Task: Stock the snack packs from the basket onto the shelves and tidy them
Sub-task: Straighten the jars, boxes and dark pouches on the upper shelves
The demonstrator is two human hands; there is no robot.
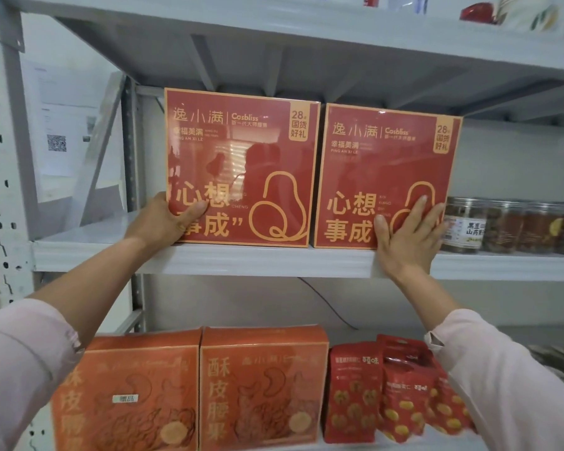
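Sleeves [20, 369] raised, left grip [166, 219] clasping box [241, 141]

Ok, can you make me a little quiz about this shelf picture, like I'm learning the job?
1. True or false: the left red box and the right red box share the middle shelf with the clear jars.
2. What is the left hand doing? A: gripping the left red box's bottom corner. B: lifting a jar. C: hanging free.
3. Fill the gap: down below, the red pouches sit to the ___ of the orange boxes.
Key: 1 true; 2 A; 3 right.
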